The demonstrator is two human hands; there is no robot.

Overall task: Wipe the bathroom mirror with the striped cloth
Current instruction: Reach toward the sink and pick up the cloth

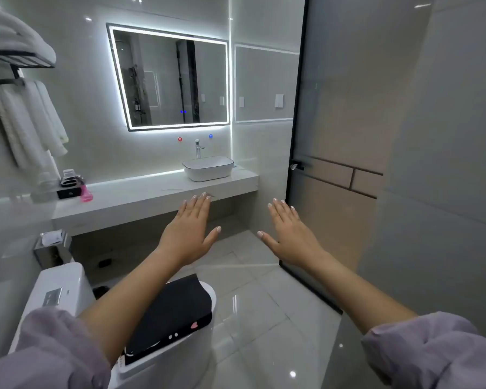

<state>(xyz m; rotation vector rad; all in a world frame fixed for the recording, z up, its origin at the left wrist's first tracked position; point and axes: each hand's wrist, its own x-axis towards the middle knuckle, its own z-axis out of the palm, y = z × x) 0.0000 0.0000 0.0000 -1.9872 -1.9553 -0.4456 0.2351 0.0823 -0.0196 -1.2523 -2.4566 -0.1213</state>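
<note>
Head view, mirror (pixel 166 80) well beyond left hand (pixel 190 234)

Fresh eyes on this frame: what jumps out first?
The backlit mirror, glowing on the far wall above the counter, draws the eye first. Next come the left hand and right hand, both stretched out flat and empty in mid-frame. A black item lies on the toilet at lower left; no striped cloth is plainly visible.

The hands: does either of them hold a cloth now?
No, the left hand and the right hand are both stretched forward with straight fingers and hold nothing.
</note>
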